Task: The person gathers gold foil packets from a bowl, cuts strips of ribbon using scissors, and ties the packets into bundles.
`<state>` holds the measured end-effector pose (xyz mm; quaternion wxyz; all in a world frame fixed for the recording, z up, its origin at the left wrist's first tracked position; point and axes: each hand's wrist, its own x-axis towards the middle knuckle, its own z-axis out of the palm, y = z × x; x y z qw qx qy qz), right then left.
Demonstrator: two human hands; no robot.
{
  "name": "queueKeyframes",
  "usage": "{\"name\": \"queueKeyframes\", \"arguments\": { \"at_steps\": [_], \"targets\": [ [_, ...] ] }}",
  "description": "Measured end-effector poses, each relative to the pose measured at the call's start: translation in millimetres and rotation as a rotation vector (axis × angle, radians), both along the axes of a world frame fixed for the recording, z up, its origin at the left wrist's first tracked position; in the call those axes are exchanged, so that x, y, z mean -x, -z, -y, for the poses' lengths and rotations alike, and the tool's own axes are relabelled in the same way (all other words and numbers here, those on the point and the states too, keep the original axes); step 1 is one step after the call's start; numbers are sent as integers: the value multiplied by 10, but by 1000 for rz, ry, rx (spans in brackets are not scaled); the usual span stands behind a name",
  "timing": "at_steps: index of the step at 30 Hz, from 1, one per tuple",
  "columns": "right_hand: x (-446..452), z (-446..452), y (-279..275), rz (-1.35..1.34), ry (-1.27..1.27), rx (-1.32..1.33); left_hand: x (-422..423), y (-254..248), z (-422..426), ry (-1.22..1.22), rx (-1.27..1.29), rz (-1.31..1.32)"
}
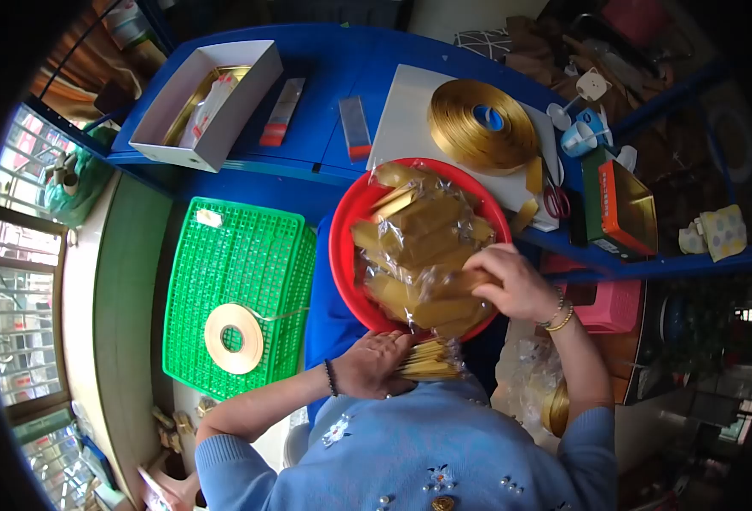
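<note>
A red basin (337, 255) sits in front of my body, filled with gold strips in clear plastic sleeves (423, 226). My right hand (516, 283) is over the basin's right side, thumb and fingers pinched on one of the gold sleeved strips (454, 284); that area is slightly blurred. At the basin's near edge my left hand (372, 362) is closed around one end of a bundle of gold strips (431, 359), close to my chest. The fingertips of the left hand are partly hidden by the bundle.
Left stands an upturned green plastic basket (240, 221) with a cream ribbon roll (214, 341) on it. The blue table (325, 77) bears a white box (252, 85), a large gold ribbon roll (453, 128), scissors (556, 202) and a green-orange tin (619, 204).
</note>
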<state>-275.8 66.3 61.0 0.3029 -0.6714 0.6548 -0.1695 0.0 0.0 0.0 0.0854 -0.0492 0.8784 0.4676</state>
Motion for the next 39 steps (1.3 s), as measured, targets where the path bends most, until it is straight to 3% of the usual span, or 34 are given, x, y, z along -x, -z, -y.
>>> {"name": "queueKeyframes", "arguments": {
  "at_steps": [2, 6, 12, 15, 18, 24, 27, 33, 36, 39],
  "targets": [
    [-66, -13, 128, -84, -159, 45, 5, 12, 2, -8, -7, -36],
    [-266, 48, 431, -201, -137, 325, -77, 31, 52, -27, 40, -70],
    [-40, -47, 98, -96, 12, 148, -8, 63, -13, -29, 19, -85],
    [29, -137, -49, 113, 18, -220, -9, 41, -39, -25, 24, -69],
    [-78, -294, 252, -11, -196, -67, -23, -5, -85, -49, 120, -118],
    [-179, -336, 475, -179, -308, 25, -47, -191, -172, -17, 269, 85],
    [-195, -294, 414, -149, -319, -22, -80, -127, -226, -52, 351, 26],
    [-264, -314, 350, -160, -296, -5, -141, -243, -215, -142, 222, 53],
    [-290, -313, 242, -167, -292, 21, -182, -222, -165, -188, 154, -58],
    [-242, -183, -2, -218, -236, 154, -249, -233, -133, -221, 57, -23]
  ]
}}
